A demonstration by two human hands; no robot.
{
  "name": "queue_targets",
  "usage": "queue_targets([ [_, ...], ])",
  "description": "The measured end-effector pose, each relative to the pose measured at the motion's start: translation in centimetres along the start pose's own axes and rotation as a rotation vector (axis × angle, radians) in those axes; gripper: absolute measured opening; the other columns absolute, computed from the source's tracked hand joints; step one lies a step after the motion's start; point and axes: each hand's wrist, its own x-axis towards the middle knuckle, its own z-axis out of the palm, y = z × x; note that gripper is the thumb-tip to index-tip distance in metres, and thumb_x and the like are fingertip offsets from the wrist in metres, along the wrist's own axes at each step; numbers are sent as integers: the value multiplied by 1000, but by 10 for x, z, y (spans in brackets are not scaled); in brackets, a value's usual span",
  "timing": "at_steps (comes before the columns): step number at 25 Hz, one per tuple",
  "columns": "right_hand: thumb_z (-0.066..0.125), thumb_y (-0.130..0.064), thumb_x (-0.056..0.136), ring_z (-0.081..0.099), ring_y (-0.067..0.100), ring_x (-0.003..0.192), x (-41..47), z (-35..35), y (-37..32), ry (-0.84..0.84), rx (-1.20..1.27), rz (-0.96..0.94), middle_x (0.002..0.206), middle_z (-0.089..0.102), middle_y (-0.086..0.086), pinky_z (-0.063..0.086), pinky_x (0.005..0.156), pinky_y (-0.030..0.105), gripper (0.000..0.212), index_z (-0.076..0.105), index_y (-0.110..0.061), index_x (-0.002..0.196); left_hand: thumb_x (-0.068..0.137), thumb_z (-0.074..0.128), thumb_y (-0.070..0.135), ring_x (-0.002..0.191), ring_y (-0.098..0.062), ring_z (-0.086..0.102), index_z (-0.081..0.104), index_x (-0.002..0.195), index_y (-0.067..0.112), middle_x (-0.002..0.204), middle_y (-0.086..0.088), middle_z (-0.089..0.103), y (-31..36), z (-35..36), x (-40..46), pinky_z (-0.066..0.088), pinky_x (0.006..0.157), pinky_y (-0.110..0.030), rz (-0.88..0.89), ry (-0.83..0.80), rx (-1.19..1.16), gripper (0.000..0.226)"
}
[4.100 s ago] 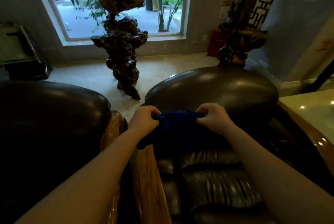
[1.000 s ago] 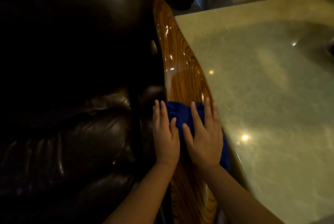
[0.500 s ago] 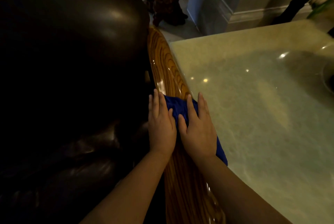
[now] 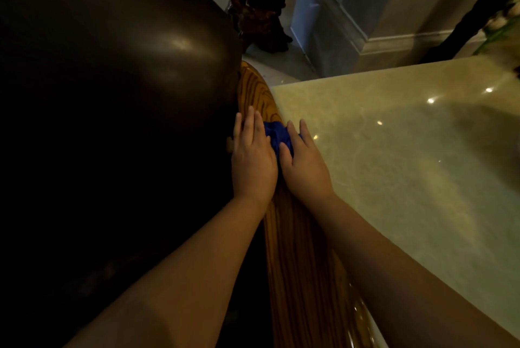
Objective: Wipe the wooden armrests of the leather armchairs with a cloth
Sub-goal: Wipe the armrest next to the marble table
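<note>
A glossy wooden armrest [image 4: 298, 252] with bold grain runs up the middle of the view, along the right side of a dark leather armchair [image 4: 112, 94]. A blue cloth [image 4: 277, 134] lies bunched on the armrest near its far end. My left hand [image 4: 253, 162] and my right hand [image 4: 305, 162] press flat on the cloth side by side, fingers pointing away from me. Most of the cloth is hidden under my palms; only a patch shows between the hands.
A pale polished stone tabletop [image 4: 408, 165] butts against the armrest on the right. Beyond the chair stand a dark carved root sculpture [image 4: 259, 7] on the floor and a wall corner with a baseboard [image 4: 394, 41].
Both hands have slid the cloth forward along the armrest toward its far end. The cloth has bunched up smaller between the hands, and the view has tilted forward with them.
</note>
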Motion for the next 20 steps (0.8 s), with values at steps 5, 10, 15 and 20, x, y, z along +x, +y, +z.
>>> queue_targets([
  [5, 27, -25, 97, 13, 21, 143, 53, 12, -3, -53, 112, 32, 155, 19, 14, 14, 112, 28, 48, 24, -9, 142, 97, 26, 16, 144, -22, 8, 14, 143, 6, 156, -7, 14, -4, 3, 53, 13, 116, -32, 26, 16, 123, 49],
  [10, 23, -27, 96, 19, 24, 141, 63, 3, -4, -142, 107, 65, 152, 26, 12, 16, 117, 44, 48, 28, -12, 141, 98, 23, 19, 143, -22, 13, 18, 141, 3, 154, -11, 21, -4, -10, 64, 9, 118, -34, 108, -134, 232, 47],
  [15, 33, -39, 91, 18, 25, 140, 17, -25, -6, -240, -247, 75, 152, 23, 8, 18, 110, 56, 52, 25, -27, 141, 96, 24, 20, 144, -24, 1, 7, 143, 3, 157, -12, 5, -5, -35, 34, 8, 119, -41, 184, -463, 311, 53],
  [20, 57, -22, 81, 48, 30, 111, -25, -41, -23, -6, -176, -38, 120, 53, 13, 44, 91, 40, 47, 48, -18, 127, 86, 53, 11, 121, -28, 46, 44, 130, 6, 131, -14, 47, 1, -67, -11, 37, 102, -35, 40, -172, 41, 45],
])
